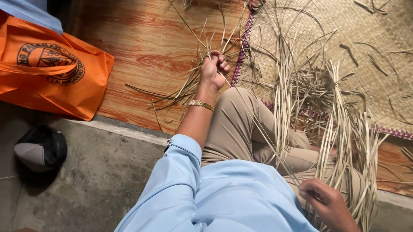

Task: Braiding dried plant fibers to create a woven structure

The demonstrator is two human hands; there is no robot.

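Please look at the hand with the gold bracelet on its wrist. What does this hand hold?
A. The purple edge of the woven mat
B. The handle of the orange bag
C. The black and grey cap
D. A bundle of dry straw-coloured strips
D: the left hand, stretched out over the wood-pattern floor, is closed around a bundle of dry strips; the orange bag and the cap lie untouched apart from it.

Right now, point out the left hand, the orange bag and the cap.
left hand [213, 70], head view, on the knuckles, closed around straw strips.
orange bag [41, 83], head view, on its front face.
cap [40, 148], head view, on its crown.
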